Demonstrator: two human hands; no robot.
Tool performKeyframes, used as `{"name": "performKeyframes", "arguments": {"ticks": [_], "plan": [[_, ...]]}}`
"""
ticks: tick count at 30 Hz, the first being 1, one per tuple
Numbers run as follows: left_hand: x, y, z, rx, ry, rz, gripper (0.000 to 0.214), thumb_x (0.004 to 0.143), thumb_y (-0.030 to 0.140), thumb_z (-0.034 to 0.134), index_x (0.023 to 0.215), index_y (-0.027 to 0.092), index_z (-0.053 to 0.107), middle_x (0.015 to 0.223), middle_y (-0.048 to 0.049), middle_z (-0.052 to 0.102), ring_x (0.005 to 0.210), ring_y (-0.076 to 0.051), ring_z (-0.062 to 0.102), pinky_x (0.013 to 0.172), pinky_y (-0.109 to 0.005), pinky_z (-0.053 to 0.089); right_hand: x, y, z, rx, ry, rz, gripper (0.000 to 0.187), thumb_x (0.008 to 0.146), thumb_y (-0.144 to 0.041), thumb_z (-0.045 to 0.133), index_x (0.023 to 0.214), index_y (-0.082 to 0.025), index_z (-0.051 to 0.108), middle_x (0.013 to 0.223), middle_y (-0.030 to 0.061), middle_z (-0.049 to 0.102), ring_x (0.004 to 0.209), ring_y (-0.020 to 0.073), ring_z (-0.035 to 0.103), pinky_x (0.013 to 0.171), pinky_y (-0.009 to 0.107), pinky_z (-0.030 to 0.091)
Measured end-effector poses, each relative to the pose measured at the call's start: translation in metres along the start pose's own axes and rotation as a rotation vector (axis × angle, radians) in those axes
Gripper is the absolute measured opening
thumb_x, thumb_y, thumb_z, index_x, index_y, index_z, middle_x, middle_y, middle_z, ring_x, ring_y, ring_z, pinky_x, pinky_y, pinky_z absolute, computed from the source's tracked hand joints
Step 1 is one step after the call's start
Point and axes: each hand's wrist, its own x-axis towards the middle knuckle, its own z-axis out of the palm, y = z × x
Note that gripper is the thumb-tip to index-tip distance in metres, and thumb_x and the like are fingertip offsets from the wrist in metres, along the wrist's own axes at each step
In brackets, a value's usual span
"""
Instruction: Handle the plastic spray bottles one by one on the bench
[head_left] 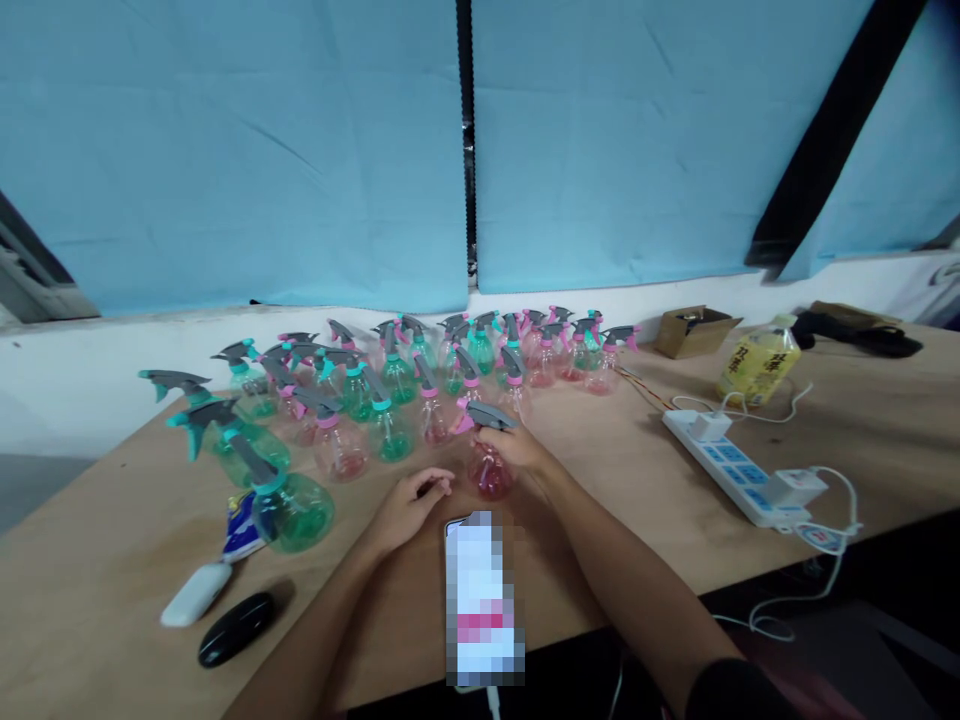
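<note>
Right hand [523, 451] grips pink bottle [491, 479], left hand [409, 506] beside.

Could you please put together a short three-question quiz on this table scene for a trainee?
1. True or false: the right hand grips a pink spray bottle.
2. Which of these lies closest to the left hand? A) phone B) power strip C) cardboard box
3. Fill the gap: the large spray bottle nearest the table's front left is tinted ___.

Key: 1 true; 2 A; 3 green.
</note>
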Motion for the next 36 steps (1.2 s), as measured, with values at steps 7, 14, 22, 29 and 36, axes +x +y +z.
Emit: {"name": "performKeyframes", "arguments": {"ticks": [7, 14, 22, 29, 36], "plan": [[0.000, 0.001, 0.000, 0.012, -0.015, -0.001, 0.037, 0.092, 0.047, 0.048, 0.111, 0.023, 0.068, 0.097, -0.0037, 0.073, 0.096, -0.022, 0.065, 0.089, -0.033, 0.046, 0.002, -0.003, -0.001, 0.043, -0.072, 0.028, 0.009, 0.067, -0.021, 0.057, 0.073, -0.021, 0.064, 0.064, -0.0029, 0.060, 0.059, 0.0132, 0.053, 0.055, 0.023, 0.043], [0.001, -0.001, 0.000, 0.023, -0.011, 0.004, 0.038, 0.091, 0.048, 0.048, 0.111, 0.023, 0.068, 0.096, -0.0035, 0.073, 0.095, -0.022, 0.065, 0.089, -0.033, 0.046, 0.001, 0.000, 0.000, 0.094, -0.067, 0.060, 0.011, 0.067, -0.020, 0.057, 0.074, -0.021, 0.065, 0.065, -0.0029, 0.060, 0.058, 0.0126, 0.052, 0.054, 0.023, 0.042], [0.000, 0.001, 0.000, 0.011, -0.004, -0.005, 0.038, 0.090, 0.048, 0.048, 0.110, 0.023, 0.068, 0.098, -0.0038, 0.073, 0.094, -0.022, 0.066, 0.091, -0.034, 0.047, 0.004, 0.000, -0.002, 0.098, -0.089, 0.040, 0.006, 0.066, -0.019, 0.060, 0.069, -0.020, 0.065, 0.062, -0.0032, 0.059, 0.057, 0.0119, 0.050, 0.052, 0.023, 0.039], [0.000, 0.002, -0.001, 0.005, 0.002, -0.003, 0.036, 0.090, 0.047, 0.050, 0.109, 0.023, 0.070, 0.097, -0.0039, 0.073, 0.094, -0.023, 0.066, 0.090, -0.035, 0.047, 0.003, -0.001, 0.002, 0.136, -0.068, 0.046, 0.011, 0.065, -0.018, 0.058, 0.072, -0.020, 0.067, 0.061, -0.0036, 0.059, 0.057, 0.0114, 0.050, 0.052, 0.022, 0.038], [0.000, 0.002, 0.000, 0.008, 0.006, 0.007, 0.035, 0.090, 0.046, 0.050, 0.108, 0.023, 0.070, 0.098, -0.0035, 0.074, 0.093, -0.022, 0.066, 0.092, -0.035, 0.047, 0.006, -0.016, -0.001, 0.134, -0.223, -0.035, 0.013, 0.068, -0.017, 0.054, 0.071, -0.018, 0.067, 0.066, -0.0019, 0.061, 0.058, 0.0109, 0.050, 0.055, 0.023, 0.039]]}}
